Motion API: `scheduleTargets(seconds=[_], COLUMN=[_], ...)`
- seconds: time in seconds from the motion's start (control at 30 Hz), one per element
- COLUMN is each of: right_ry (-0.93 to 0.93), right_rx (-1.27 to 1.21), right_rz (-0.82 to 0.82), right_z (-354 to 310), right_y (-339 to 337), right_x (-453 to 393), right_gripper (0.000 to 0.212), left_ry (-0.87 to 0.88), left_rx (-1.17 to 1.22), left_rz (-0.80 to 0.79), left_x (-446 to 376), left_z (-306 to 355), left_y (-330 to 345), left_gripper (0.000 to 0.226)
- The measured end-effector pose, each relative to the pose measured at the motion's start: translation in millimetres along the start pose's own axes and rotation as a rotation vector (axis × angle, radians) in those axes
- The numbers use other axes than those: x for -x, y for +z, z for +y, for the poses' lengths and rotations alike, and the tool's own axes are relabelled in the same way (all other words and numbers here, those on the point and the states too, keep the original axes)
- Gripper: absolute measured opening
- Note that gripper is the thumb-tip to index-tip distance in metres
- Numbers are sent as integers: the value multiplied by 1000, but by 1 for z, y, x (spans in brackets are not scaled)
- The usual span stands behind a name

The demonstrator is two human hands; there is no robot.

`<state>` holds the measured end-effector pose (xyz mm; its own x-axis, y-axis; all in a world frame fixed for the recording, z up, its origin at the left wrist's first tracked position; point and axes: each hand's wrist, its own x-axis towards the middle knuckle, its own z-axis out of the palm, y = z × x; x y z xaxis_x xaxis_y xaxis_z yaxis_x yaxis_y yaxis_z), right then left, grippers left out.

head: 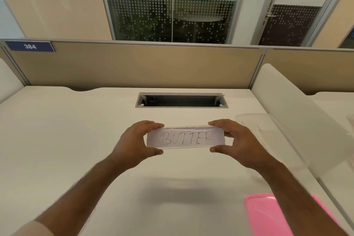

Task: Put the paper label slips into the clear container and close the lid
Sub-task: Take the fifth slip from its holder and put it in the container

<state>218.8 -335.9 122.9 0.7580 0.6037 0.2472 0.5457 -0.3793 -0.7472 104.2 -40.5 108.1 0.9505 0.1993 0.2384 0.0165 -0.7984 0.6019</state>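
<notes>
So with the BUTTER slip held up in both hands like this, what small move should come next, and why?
Probably carry the BUTTER slip right and down toward the clear container. Left hand and right hand pinch its ends above the desk, so it is not in yet. The container appears open, and the pink lid lies apart nearer the person, so closing can wait.

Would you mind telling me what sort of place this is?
Most likely an open-plan office: a desk with a cable hatch, a fabric partition numbered 384, and a glass-walled room behind.
</notes>
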Motion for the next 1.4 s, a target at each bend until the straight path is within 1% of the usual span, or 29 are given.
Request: scheduleTargets(seconds=[0.17,0.3,0.37,0.5,0.6,0.9,1.13,1.23,1.33,1.4], right_ry=[-3,-1,2,-6,-6,10,65,92,123,147], right_rx=[3,30,25,35,42,24,45,53,98,159], right_rz=[8,48,63,78,82,124,190,219,280,358], right_z=[13,26,32,44,51,73,92,99,108,113], right_y=[-11,-27,-35,-49,-58,-82,-106,-119,-132,-138], right_x=[7,15,19,27,33,50,67,73,79,82], right_gripper=[64,65,65,65,66,66,66,67,66,66], left_ry=[23,-4,-29,-111,-186,-187,-136,-118,-116,-129], left_rx=[20,12,-1,-11,-64,-223,-298,-361,-396,-416], left_rz=[-11,-23,-15,87,103,34,-128,-156,-178,-183], left_x=[-2,-1,1,6,6,-6,-5,0,-2,-2], left_z=[6,-2,-11,-25,-31,-16,-18,-26,-29,-29], left_y=[15,34,46,78,103,170,208,216,219,221], left_gripper=[78,94,96,85,78,85,87,87,88,91])
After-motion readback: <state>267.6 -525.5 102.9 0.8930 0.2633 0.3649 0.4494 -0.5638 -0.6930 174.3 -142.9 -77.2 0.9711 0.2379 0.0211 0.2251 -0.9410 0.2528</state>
